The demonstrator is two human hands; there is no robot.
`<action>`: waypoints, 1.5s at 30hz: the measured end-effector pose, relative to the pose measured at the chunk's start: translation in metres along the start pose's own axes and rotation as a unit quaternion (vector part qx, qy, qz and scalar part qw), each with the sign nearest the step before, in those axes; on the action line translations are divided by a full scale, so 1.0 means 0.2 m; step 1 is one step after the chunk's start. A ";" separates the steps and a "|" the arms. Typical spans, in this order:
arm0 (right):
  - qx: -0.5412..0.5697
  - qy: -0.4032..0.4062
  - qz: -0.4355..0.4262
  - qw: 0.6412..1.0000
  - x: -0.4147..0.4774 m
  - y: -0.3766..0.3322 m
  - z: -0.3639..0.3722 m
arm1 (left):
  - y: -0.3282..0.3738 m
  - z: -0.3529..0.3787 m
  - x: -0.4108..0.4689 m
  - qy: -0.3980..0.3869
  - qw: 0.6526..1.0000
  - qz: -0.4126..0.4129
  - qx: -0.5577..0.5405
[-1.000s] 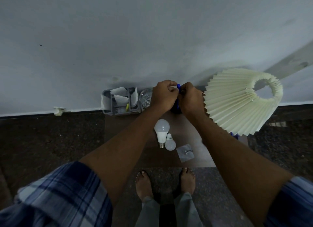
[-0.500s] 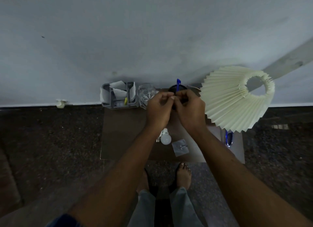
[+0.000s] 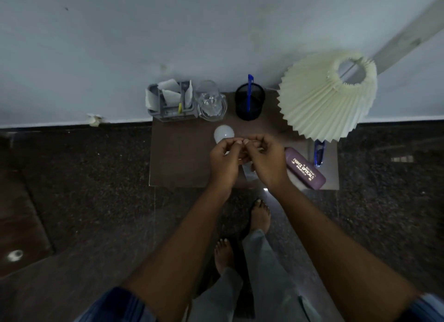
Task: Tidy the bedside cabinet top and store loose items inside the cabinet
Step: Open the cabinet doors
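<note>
I saw both hands meeting over the middle of the brown wooden tabletop (image 3: 182, 158), the left hand (image 3: 225, 160) and right hand (image 3: 266, 160) with fingertips pinched together in a narrow grip, possibly on something tiny; I could not tell what. A white round light bulb (image 3: 223, 133) lay just beyond them. A purple glasses case (image 3: 305, 168) lay just right of the right hand, and a black mesh pen cup (image 3: 249, 103) stood at the wall.

The brown bedside cabinet top (image 3: 177, 158) stands against the wall. At its back edge are a grey organiser with papers (image 3: 168, 100), a glass jar (image 3: 211, 103) and a black mesh pen holder (image 3: 249, 103) with an upright blue pen (image 3: 249, 91). A white bulb (image 3: 223, 133) lies in the middle, and a purple spectacle case (image 3: 305, 168) lies tilted near the front right.
</note>
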State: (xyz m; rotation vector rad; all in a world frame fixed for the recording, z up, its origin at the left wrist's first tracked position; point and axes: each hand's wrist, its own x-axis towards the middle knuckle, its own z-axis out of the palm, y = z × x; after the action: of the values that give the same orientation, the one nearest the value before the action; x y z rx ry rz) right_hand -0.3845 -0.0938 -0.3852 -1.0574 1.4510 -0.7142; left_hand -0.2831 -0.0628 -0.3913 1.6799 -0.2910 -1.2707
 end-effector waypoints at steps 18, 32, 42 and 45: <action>0.023 0.007 0.193 0.981 -0.59 0.51 0.02 | -0.72 -0.55 -0.23 0.036 0.980 -0.168 0.103; -0.021 -0.023 0.224 0.974 -0.22 1.00 0.14 | -1.00 -0.39 0.13 0.018 0.985 -0.105 0.134; -0.024 -0.041 0.218 0.975 -0.25 1.04 0.09 | -1.03 -0.46 0.09 0.000 0.980 -0.115 0.164; -0.010 -0.059 0.212 0.975 -0.28 1.06 0.04 | -1.03 -0.49 0.10 -0.001 0.971 -0.141 0.195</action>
State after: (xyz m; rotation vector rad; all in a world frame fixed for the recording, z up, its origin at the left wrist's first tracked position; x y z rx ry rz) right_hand -0.4243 0.0452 -0.5514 -0.7533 1.5151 -0.3252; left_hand -0.2622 0.0805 -0.5684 2.1121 -0.3276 -1.4936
